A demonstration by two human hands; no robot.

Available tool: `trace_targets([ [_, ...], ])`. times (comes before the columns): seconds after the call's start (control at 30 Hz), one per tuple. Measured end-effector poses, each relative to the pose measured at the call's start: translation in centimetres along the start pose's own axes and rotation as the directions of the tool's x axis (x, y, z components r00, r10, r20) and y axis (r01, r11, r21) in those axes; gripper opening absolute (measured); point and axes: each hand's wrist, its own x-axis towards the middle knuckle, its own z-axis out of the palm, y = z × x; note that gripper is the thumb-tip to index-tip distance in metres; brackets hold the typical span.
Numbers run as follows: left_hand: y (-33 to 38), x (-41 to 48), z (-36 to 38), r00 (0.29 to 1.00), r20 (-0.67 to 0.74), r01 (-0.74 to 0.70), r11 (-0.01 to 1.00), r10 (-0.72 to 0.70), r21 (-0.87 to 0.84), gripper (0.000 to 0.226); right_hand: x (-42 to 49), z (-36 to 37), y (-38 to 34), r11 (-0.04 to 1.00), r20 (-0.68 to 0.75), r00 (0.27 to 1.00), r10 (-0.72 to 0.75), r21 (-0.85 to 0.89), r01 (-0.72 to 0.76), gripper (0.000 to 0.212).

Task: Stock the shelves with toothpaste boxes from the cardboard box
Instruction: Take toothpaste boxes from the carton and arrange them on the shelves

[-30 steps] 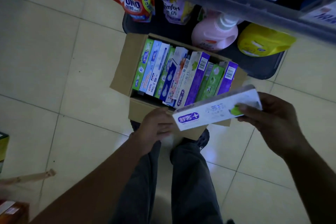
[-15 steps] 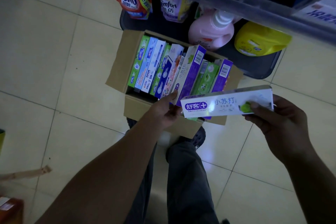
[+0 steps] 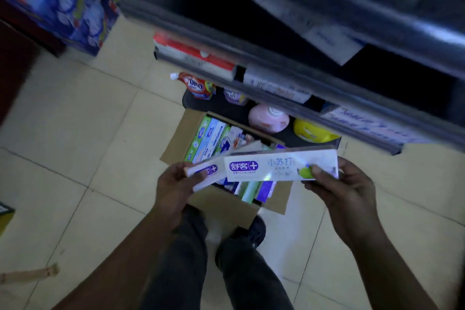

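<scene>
An open cardboard box (image 3: pixel 226 205) sits on the tiled floor at my feet, with several toothpaste boxes (image 3: pixel 208 139) standing inside. My right hand (image 3: pixel 342 189) pinches the right end of a white toothpaste box with a purple logo (image 3: pixel 271 167), held level above the cardboard box. My left hand (image 3: pixel 173 184) grips the end of a second white toothpaste box (image 3: pixel 205 172) lifted out of the cardboard box; its far end lies behind the first one. Metal shelves (image 3: pixel 276 68) rise just behind, blurred, some holding flat boxes.
On the dark bottom shelf behind the cardboard box lie a red detergent pouch (image 3: pixel 197 85), a pink bottle (image 3: pixel 268 119) and a yellow pouch (image 3: pixel 310 131). Blue stacked packs (image 3: pixel 63 0) stand at upper left. A wooden strip (image 3: pixel 27 274) lies on the floor at lower left.
My left hand has pulled a second white toothpaste box up out of the cardboard box. My view has tilted up, bringing more shelves into view. My right hand still holds its box.
</scene>
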Motion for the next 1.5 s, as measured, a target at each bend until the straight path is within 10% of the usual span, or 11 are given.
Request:
trace_targets([
  [0.37,22.1,-16.3,-2.4,0.742,0.333,-0.635,0.769,0.582,0.072,0.063,-10.3,6.2,-20.8,0.950,0.066,0.962,-0.264,0.191,0.248,0.026],
  [1.03,48.3,-25.7,-7.9,0.469,0.579,-0.787,0.613,0.667,-0.068,0.071,-17.0,20.3,-36.4,0.729,-0.016,0.778,-0.628,0.339,0.595,0.054],
  [1.5,59.4,-24.0,-10.3,0.371,0.508,-0.824,0.528,0.778,-0.207,0.073,-15.1,29.4,-44.6,0.487,-0.165,0.460,-0.872,-0.379,0.787,0.031],
])
